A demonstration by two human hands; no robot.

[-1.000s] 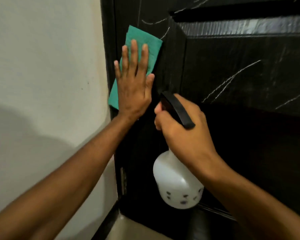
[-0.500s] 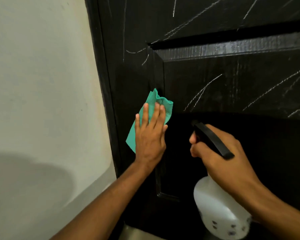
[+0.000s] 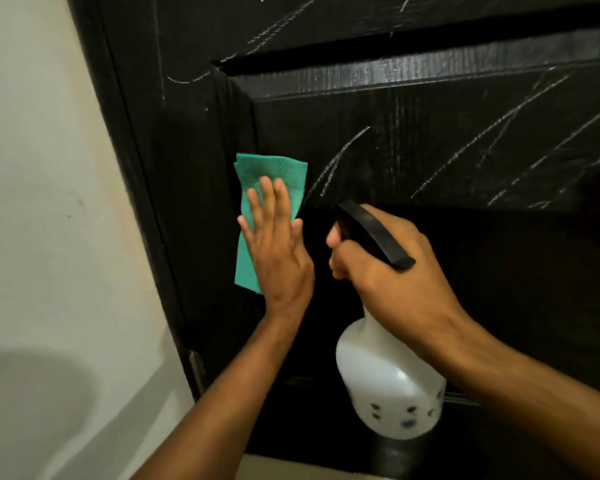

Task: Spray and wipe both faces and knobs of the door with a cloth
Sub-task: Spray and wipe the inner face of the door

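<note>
Unfolded again since half a second ago: green cloth (image 3: 270, 188), bunched then, flat now on the black door (image 3: 430, 140) beside the raised panel's left edge. Left hand (image 3: 278, 247) flat on the cloth, fingers straight and together, pointing up, forearm slanting in from lower left. Right hand (image 3: 385, 268) curled round the neck of the white spray bottle (image 3: 388, 382), black trigger head (image 3: 374, 233) above the knuckles, wrist bent down.

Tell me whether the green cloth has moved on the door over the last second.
Yes. The green cloth went from the door's left stile rightward and down onto the recessed panel, under the left hand.
</note>
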